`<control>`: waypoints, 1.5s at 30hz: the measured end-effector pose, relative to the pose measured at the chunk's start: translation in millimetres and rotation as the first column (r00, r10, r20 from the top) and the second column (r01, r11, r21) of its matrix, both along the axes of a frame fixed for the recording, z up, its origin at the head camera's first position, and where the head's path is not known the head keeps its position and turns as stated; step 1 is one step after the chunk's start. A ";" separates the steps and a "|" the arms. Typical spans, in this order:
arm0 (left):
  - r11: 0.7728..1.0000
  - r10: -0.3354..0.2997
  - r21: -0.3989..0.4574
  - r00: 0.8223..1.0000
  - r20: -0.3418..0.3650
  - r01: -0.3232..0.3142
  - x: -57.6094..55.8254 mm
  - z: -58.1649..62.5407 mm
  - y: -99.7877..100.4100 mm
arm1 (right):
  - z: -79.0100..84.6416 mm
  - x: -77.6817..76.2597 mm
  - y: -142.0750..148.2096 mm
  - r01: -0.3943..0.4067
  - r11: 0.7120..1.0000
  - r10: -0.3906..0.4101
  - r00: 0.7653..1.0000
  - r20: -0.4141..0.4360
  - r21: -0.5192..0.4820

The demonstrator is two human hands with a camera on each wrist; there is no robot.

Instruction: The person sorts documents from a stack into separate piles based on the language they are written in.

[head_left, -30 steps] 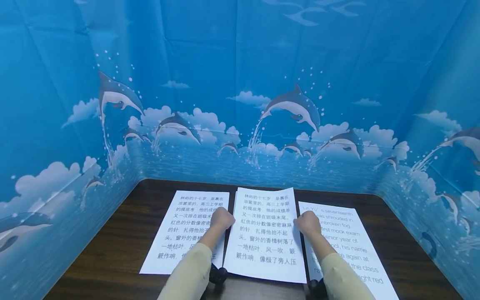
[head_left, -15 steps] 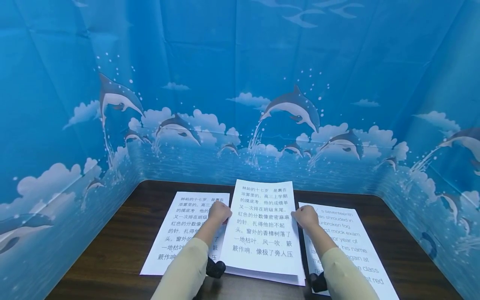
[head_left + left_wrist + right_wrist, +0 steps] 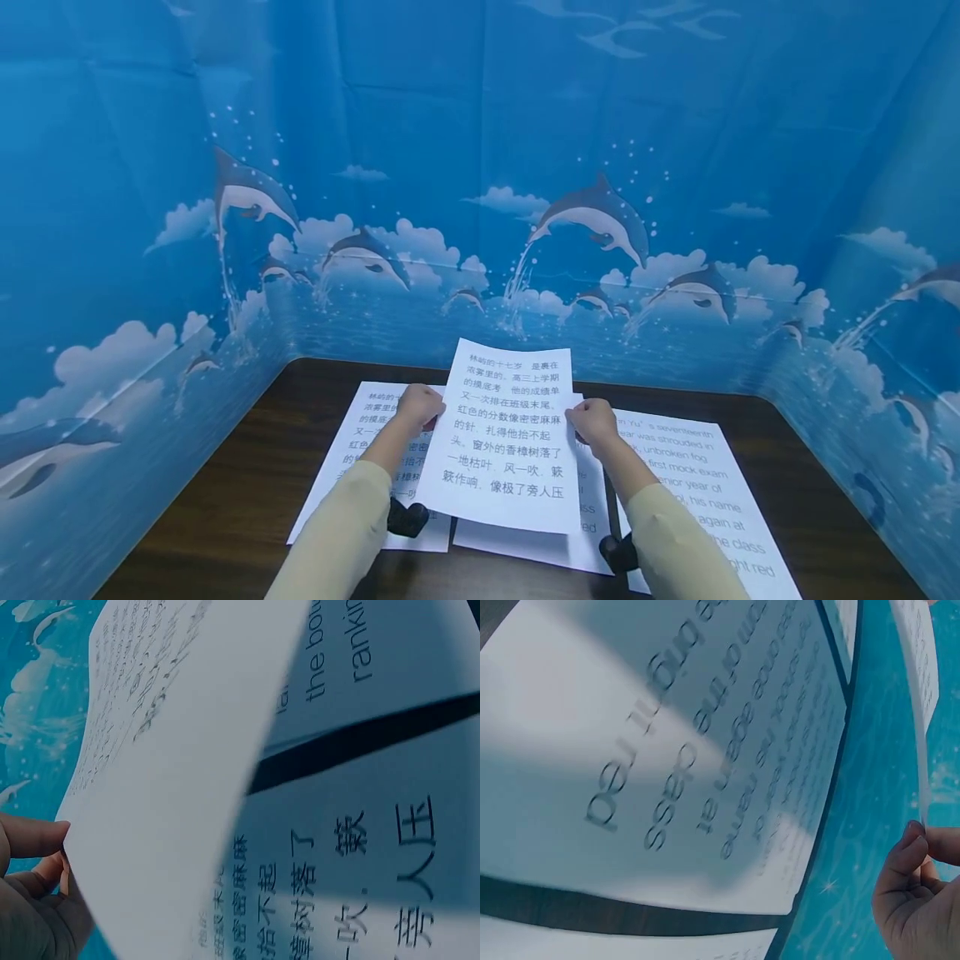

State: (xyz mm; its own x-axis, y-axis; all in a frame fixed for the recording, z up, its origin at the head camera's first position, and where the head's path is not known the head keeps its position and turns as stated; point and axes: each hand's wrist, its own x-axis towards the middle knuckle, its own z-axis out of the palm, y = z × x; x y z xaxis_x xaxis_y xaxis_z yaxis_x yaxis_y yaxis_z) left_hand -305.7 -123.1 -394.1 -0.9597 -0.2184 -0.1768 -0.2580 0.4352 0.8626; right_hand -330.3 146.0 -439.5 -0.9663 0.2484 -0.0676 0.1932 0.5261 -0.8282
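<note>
- Held sheet (image 3: pixel 502 442): printed in Chinese, centre of the head frame, raised and tilted; whether one leaf or several, you cannot tell.
- Your left hand (image 3: pixel 418 407): thumb and fingers pinching its left edge, just left of centre.
- Your right hand (image 3: pixel 595 423): pinching its right edge, right of centre.
- Step in hand, as judged: a two-handed lift, with the sheet held above the other pages.
- Next move, as judged: calls for an even pinch from both your hands, the page taut, its lower edge clear of the paper beneath.
- Middle page (image 3: pixel 590 508): English print, mostly covered by the held sheet, lower centre.
- Left page (image 3: pixel 352 450): Chinese print, lower left of centre, partly behind your left arm.
- Right page (image 3: pixel 720 492): English print, lower right.
- Table (image 3: pixel 225 500): dark wood, along the bottom.
- Backdrop (image 3: pixel 420 125): blue, dolphin-printed, filling the upper frame.
</note>
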 end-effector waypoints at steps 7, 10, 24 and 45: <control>0.999 -0.013 -0.034 1.000 -0.011 0.013 -13.1 -7.3 -22.4 | -8.0 -16.2 -12.5 -0.022 0.998 0.024 1.000 0.021 -0.063; 0.999 -0.027 -0.037 1.000 -0.010 0.026 -20.2 -14.7 -35.0 | -31.7 -35.4 -16.3 -0.037 0.999 0.036 0.999 -0.016 -0.039; 0.999 -0.003 -0.052 0.998 0.066 0.006 10.1 8.6 -75.8 | 41.6 30.9 -77.0 -0.108 0.981 0.114 0.993 0.030 -0.158; 0.991 0.067 -0.127 0.990 0.123 -0.051 10.6 -4.8 -121.9 | 15.1 35.3 -121.2 -0.185 0.960 0.201 0.978 0.060 -0.208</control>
State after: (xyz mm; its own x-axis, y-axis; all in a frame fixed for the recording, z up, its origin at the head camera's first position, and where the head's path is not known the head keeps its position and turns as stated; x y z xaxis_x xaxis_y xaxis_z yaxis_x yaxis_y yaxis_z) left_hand -295.2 -245.0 -398.9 -0.9159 -0.3019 -0.2647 -0.3905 0.5165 0.7621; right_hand -294.9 24.8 -424.4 -0.9839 0.0312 -0.1758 0.1742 0.3848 -0.9064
